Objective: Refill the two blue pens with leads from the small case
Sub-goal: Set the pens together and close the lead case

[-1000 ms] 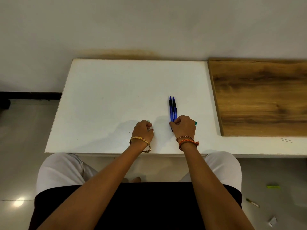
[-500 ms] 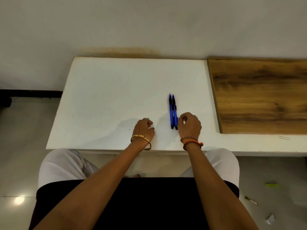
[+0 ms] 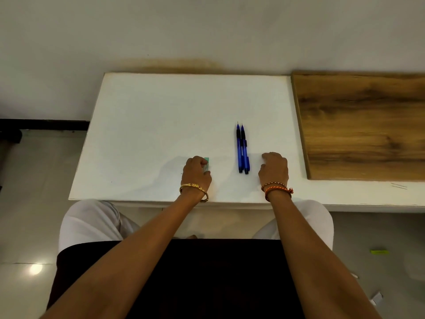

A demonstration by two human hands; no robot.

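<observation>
Two blue pens (image 3: 242, 150) lie side by side on the white table (image 3: 161, 116), tips pointing away from me. My left hand (image 3: 195, 173) rests on the table left of them, its fingers and thumb curled round a small green lead case (image 3: 206, 164); only the case's far end shows. My right hand (image 3: 273, 169) lies on the table just right of the pens, fingers loosely curled, holding nothing and apart from the pens.
A wooden board (image 3: 363, 125) lies on the table's right part. The table's front edge (image 3: 161, 202) runs just above my knees. Small bits of litter (image 3: 379, 251) lie on the floor at the right.
My right hand has let go of the pens and slid to the right of them. My left hand has shifted a little, showing more of the green case.
</observation>
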